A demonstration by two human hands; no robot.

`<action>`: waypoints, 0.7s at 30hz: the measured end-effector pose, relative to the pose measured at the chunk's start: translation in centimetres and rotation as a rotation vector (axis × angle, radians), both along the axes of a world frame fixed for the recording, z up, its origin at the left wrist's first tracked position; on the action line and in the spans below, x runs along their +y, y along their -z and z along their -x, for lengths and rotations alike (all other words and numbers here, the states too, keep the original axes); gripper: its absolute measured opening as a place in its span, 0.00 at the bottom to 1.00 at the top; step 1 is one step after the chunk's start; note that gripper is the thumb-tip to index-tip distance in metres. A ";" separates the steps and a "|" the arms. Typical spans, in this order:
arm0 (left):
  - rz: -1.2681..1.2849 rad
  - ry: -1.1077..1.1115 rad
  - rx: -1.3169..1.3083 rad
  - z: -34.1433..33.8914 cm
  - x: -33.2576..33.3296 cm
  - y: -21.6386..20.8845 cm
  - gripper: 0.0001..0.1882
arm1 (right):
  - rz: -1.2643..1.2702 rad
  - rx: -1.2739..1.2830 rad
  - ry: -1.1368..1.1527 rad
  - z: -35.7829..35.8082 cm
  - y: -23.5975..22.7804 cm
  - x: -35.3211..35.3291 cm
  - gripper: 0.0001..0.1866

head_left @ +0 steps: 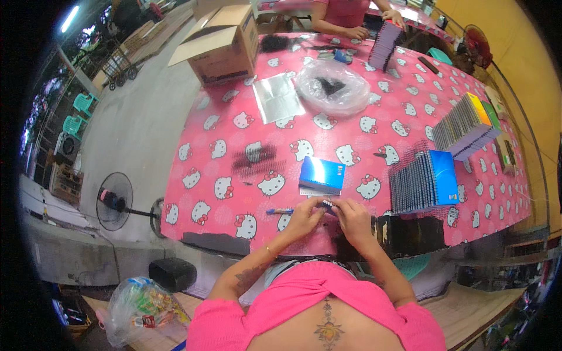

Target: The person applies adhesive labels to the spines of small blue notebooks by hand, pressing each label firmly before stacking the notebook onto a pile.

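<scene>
Near the front edge of the table, my left hand (305, 216) and my right hand (354, 221) are closed on a small notebook (326, 205). Only a narrow dark and white edge of it shows between the fingers; the rest is hidden. Just beyond my fingers lies a short stack of blue-covered notebooks (322, 174), with white punched page edges at its near side. A blue pen (280, 211) rests beside my left hand. To the right stands a row of spiral-bound blue notebooks (422, 182), packed upright with black coils.
Loose black binding coils (256, 159) lie at left. Farther back are a see-through plastic bag (333, 88), a silvery sheet (278, 98) and a cardboard box (219, 52). Yellow-covered notebooks (462, 126) stand far right. Another person (345, 17) handles a notebook stack (385, 45) opposite.
</scene>
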State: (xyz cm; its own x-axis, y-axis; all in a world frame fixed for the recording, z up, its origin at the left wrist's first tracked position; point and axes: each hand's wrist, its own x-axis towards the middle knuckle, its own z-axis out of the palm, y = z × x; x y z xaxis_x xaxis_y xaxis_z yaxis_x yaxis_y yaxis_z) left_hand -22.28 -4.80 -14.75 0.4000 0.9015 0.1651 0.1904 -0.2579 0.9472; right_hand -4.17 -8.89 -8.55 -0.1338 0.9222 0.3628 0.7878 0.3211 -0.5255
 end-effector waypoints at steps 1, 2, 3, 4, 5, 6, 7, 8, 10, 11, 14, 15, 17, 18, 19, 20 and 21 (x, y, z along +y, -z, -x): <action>-0.039 -0.016 0.037 0.3 -0.1 0.1 0.19 | -0.011 -0.016 -0.001 0.2 0.4 0.1 0.11; -0.063 -0.033 0.080 0.5 -0.1 0.2 0.20 | -0.022 -0.032 -0.001 0.4 0.8 0.2 0.11; -0.091 -0.045 0.125 0.8 0.0 0.2 0.21 | -0.038 -0.045 0.003 0.6 1.1 0.3 0.12; -0.119 -0.055 0.171 1.1 0.0 0.1 0.22 | -0.013 -0.073 -0.003 0.8 1.8 0.4 0.12; -0.194 -0.082 0.302 2.0 -0.3 0.0 0.23 | 0.012 -0.101 -0.009 0.9 2.5 0.4 0.12; -0.269 -0.103 0.430 3.4 -0.6 0.0 0.25 | 0.037 -0.131 -0.009 0.7 2.9 0.4 0.12; -0.344 -0.125 0.556 4.7 -1.1 -0.1 0.26 | 0.029 -0.132 -0.015 0.8 2.6 0.4 0.12; -0.403 -0.128 0.656 5.9 -1.9 -0.2 0.26 | 0.022 -0.133 -0.020 0.9 2.2 0.4 0.12; -0.520 -0.129 0.862 7.9 -3.6 -0.7 0.28 | 0.005 -0.128 -0.026 0.9 2.1 0.3 0.12; -0.548 -0.114 0.850 8.2 -3.6 -0.7 0.25 | -0.004 -0.122 -0.028 0.7 2.5 0.5 0.12; -0.259 -0.116 0.607 8.2 -3.0 -1.8 0.20 | -0.032 -0.098 -0.024 0.9 2.3 1.2 0.11; 0.087 -0.137 0.378 7.2 -3.1 -3.4 0.19 | -0.041 -0.093 -0.015 0.7 2.2 1.5 0.10; 0.601 -0.129 -0.027 5.9 -3.5 -3.7 0.19 | -0.041 -0.088 -0.006 0.7 2.2 1.6 0.09; 0.765 -0.099 -0.196 5.5 -3.4 -3.3 0.19 | -0.043 -0.084 -0.004 0.8 2.2 1.7 0.09; 0.925 -0.066 -0.368 5.2 -3.5 -2.9 0.20 | -0.041 -0.084 -0.002 0.8 2.1 1.7 0.08; 0.945 -0.078 -0.438 4.8 -3.5 -2.6 0.20 | -0.038 -0.083 0.001 0.9 1.9 1.7 0.08; 0.968 -0.086 -0.507 4.3 -3.4 -2.6 0.20 | -0.033 -0.084 0.008 0.8 1.8 1.7 0.08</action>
